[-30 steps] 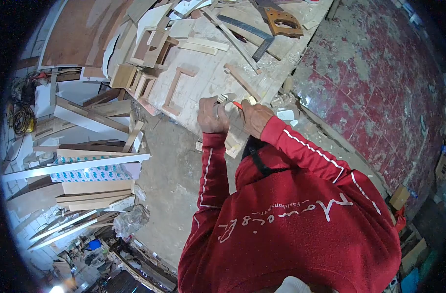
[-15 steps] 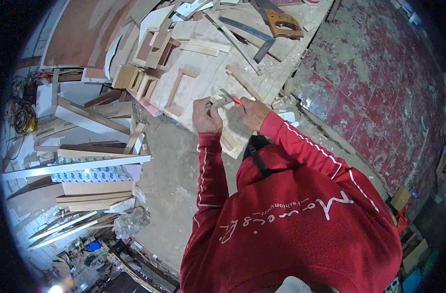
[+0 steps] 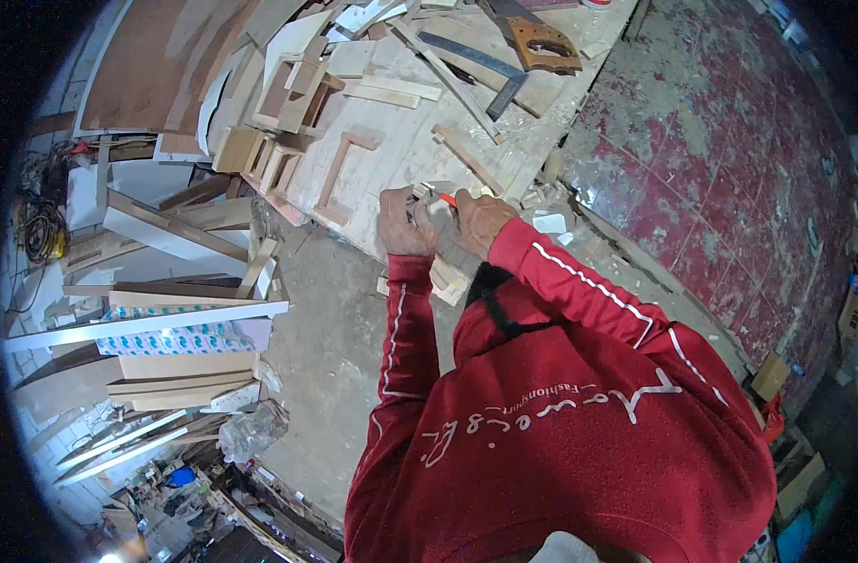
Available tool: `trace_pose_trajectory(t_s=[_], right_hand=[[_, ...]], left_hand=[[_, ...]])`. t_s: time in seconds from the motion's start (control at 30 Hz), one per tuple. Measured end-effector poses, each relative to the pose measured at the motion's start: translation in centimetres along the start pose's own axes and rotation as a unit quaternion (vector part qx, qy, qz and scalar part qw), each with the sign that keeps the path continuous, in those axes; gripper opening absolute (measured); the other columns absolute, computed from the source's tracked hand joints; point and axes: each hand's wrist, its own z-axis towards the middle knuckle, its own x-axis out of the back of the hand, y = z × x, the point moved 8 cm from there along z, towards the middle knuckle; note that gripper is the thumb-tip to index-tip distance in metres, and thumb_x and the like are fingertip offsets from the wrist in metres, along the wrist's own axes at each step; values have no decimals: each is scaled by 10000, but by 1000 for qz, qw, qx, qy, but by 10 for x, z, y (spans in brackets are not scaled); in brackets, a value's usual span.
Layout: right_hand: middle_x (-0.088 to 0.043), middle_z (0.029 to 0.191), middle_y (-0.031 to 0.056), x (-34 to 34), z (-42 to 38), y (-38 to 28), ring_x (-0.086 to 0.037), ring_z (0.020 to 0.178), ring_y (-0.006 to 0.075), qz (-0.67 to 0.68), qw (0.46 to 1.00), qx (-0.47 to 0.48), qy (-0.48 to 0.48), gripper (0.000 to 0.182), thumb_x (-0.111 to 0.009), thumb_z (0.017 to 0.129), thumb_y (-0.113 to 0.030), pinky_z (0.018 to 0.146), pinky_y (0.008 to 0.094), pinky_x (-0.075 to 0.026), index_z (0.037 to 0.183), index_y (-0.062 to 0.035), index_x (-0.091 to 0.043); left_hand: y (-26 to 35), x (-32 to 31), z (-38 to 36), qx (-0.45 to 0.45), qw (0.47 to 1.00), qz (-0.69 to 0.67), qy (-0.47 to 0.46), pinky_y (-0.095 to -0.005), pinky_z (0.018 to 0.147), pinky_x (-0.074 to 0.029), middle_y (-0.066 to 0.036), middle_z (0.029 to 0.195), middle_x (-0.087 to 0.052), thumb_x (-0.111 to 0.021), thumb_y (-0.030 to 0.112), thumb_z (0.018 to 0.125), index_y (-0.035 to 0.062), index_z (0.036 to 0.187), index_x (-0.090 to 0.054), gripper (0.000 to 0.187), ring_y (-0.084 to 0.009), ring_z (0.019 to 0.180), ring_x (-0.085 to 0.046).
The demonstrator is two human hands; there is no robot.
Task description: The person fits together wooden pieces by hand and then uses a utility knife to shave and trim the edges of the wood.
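My left hand [image 3: 407, 223] has its fingers wrapped round a small light wood piece [image 3: 421, 190] near the front edge of the work surface [image 3: 401, 131]. My right hand [image 3: 481, 221] is closed on a knife [image 3: 447, 199] with a red handle. The knife's blade points left and meets the wood piece or lies very close to it. Both hands are close together. Beyond them a C-shaped wood frame [image 3: 333, 178] and a wood strip [image 3: 467, 159] lie flat on the surface.
A handsaw [image 3: 544, 47] and a metal square [image 3: 509, 92] lie at the far right of the surface. Small wooden boxes [image 3: 281, 167] stand at its left edge. Boards [image 3: 180, 239] are piled on the left; a reddish floor [image 3: 701, 178] stretches to the right.
My right hand and the knife have shifted slightly left and down, with the blade less visible. My left hand has moved a little to the right.
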Motion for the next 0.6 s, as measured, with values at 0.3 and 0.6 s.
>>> trace_pose_trajectory(t_s=[0.3,0.6], right_hand=[[-619,782,233,-11,16,28,-625,714,350,261,960,-87,-51,291,-438,839,-236,639,438,-486,833,26,-565],[-549,611,267,-2,-7,18,-553,535,431,102,990,31,90,304,-442,879,-265,526,489,-442,862,33,-500]], left_hand=[[-9,0,0,19,999,-28,12,-339,599,-455,-131,788,-514,-598,-25,685,4,868,-548,191,-270,679,-548],[-2,2,-4,40,998,-41,3,-303,593,-456,-121,767,-514,-617,8,723,-5,855,-557,146,-226,661,-548]])
